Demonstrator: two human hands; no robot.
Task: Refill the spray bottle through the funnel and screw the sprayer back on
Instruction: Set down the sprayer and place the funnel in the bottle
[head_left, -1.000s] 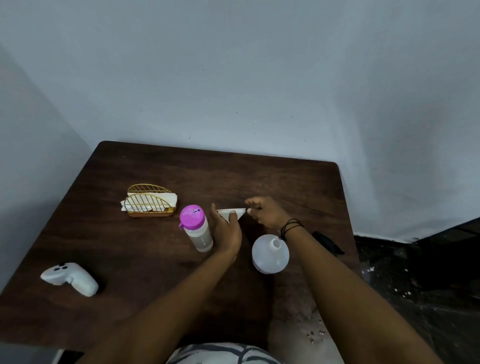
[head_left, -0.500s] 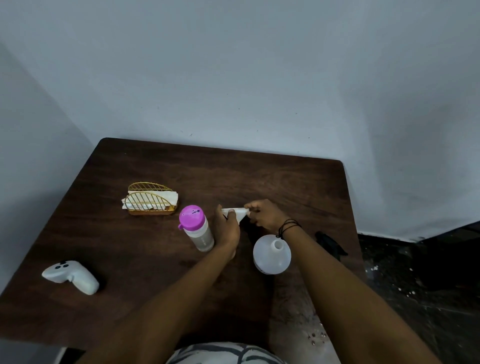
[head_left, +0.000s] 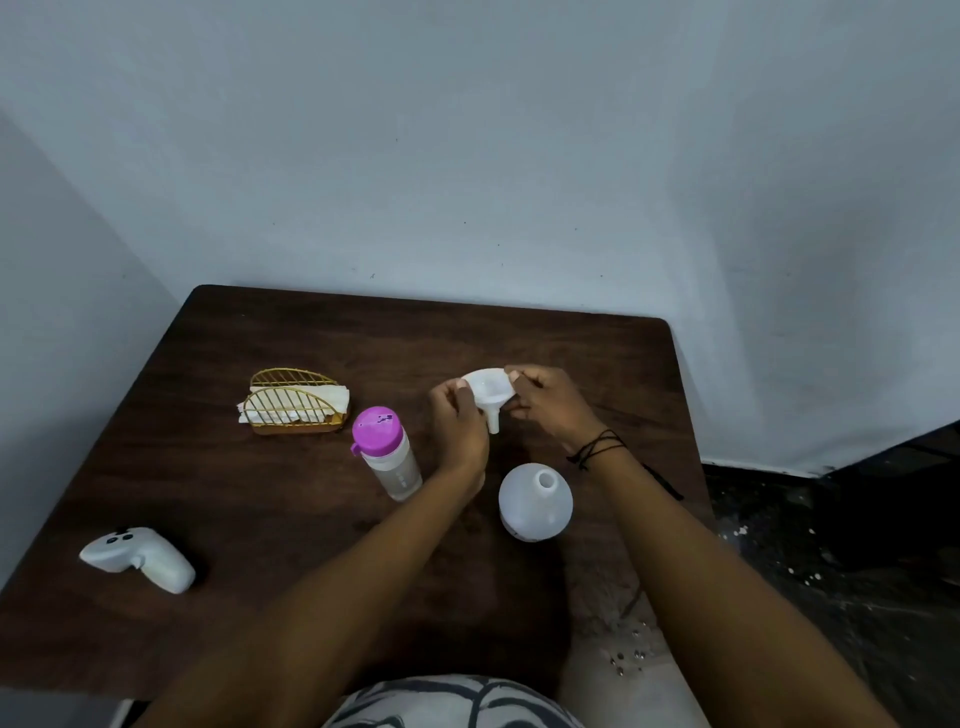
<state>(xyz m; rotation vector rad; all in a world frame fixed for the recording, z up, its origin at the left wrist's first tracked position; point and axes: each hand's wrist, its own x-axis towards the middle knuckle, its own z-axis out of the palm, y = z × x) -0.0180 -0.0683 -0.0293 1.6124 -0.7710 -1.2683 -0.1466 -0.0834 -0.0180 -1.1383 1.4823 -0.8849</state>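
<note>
A white funnel (head_left: 488, 395) is held above the dark wooden table (head_left: 322, 332), wide mouth up and spout pointing down. My left hand (head_left: 457, 421) pinches its left rim; my right hand (head_left: 545, 402) pinches its right rim. Just in front of it stands the round white spray bottle (head_left: 535, 504), sprayer off, its open neck facing up. A clear bottle with a pink cap (head_left: 387, 449) stands left of my left hand. A black object, possibly the sprayer (head_left: 662, 480), lies mostly hidden behind my right forearm.
A gold wire holder with white napkins (head_left: 293, 402) sits at the back left. A white game controller (head_left: 137, 558) lies near the front left edge. Pale walls close in behind and left; the table's right edge drops to a dark floor.
The funnel lay on its side low over the table between both hands; it has since been lifted and turned upright, spout down, with both hands pinching its rim.
</note>
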